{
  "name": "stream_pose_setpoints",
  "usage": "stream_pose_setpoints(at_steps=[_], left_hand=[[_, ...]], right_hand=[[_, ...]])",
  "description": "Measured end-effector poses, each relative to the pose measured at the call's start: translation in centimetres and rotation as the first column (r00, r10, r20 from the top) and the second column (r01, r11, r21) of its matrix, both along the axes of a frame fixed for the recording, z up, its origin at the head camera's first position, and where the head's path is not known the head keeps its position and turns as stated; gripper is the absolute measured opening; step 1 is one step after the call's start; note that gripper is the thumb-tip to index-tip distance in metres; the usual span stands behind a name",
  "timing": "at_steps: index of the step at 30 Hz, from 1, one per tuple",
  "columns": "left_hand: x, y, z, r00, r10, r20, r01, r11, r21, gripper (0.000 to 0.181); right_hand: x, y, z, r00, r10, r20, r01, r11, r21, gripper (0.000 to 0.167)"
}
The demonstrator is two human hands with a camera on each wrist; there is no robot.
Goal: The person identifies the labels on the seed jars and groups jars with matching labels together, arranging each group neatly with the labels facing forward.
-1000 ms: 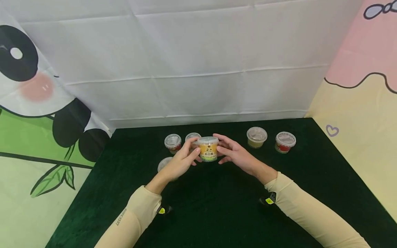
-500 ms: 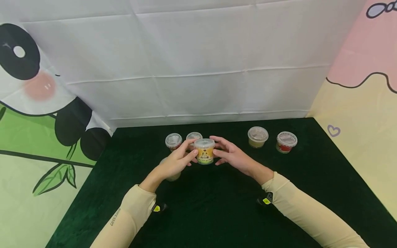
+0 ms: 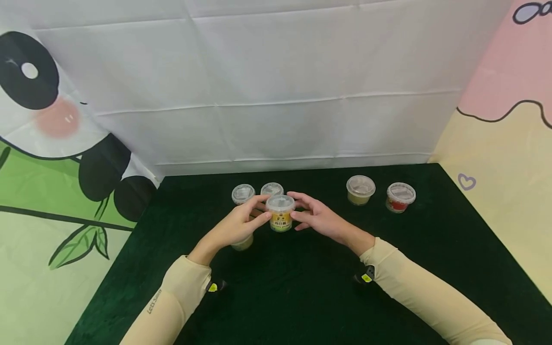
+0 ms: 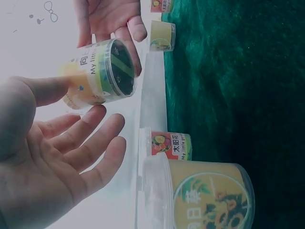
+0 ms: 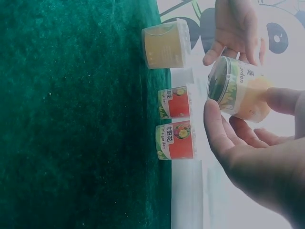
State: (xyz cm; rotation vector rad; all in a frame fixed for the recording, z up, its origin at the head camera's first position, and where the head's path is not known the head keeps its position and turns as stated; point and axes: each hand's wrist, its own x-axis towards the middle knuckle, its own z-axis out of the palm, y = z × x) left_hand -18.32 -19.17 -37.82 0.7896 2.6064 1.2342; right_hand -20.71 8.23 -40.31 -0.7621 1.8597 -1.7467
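A small clear-lidded cup with a yellow label (image 3: 281, 213) is held above the dark green cloth between both hands. My left hand (image 3: 235, 224) grips its left side with thumb and fingers, and my right hand (image 3: 325, 220) grips its right side. In the left wrist view the cup (image 4: 97, 74) is tilted, its dark base showing, with my left hand's (image 4: 62, 148) thumb and fingers around it. The right wrist view shows the cup (image 5: 243, 90) pinched by my right hand (image 5: 257, 143), the other hand behind it.
Behind my left hand stand two lidded cups (image 3: 243, 193) (image 3: 272, 189); a yellowish cup (image 3: 243, 243) is partly hidden under that hand. At the back right are a yellowish cup (image 3: 360, 190) and a red-labelled cup (image 3: 400, 197). A white cloth wall (image 3: 280, 129) rises behind.
Both hands have moved the held cup slightly left and toward the front. Its lid shows more from above, and the yellowish cup under my left hand has become more visible.
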Motion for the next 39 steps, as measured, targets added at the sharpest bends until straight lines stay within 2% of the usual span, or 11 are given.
stream_pose_setpoints(at_steps=[5,9,15,22,29,33,39], left_hand=[[0.0,-0.3,0.0,1.000,-0.011,0.008,0.011,1.000,-0.012,0.052],[0.0,-0.4,0.1,1.000,-0.012,0.007,0.013,0.999,-0.051,0.054],[-0.2,-0.5,0.2,0.999,-0.021,-0.033,0.017,0.992,-0.123,0.056],[-0.6,-0.9,-0.3,0.996,-0.065,-0.061,0.054,0.985,-0.167,0.058],[-0.8,-1.6,-1.0,0.994,-0.068,-0.089,0.050,0.981,-0.186,0.052],[-0.6,-1.9,-1.3,0.990,-0.076,-0.116,0.050,0.976,-0.212,0.052],[-0.4,-2.1,-1.4,0.989,-0.083,-0.120,0.048,0.962,-0.271,0.051]], right_hand=[[0.0,-0.3,-0.2,1.000,0.008,-0.008,-0.007,1.000,0.014,0.060],[0.0,-0.4,-0.3,1.000,0.007,-0.019,-0.007,0.999,0.035,0.061],[-0.3,-0.8,-0.9,0.999,0.032,-0.037,-0.031,0.999,0.038,0.063],[-0.2,-1.2,-1.5,0.998,0.057,-0.019,-0.056,0.997,0.055,0.067],[0.3,-1.7,-2.0,0.997,0.060,0.046,-0.064,0.995,0.082,0.072],[0.5,-2.2,-2.4,0.997,0.058,0.047,-0.062,0.993,0.099,0.071],[0.8,-2.9,-3.2,0.999,0.046,0.023,-0.049,0.989,0.142,0.068]])
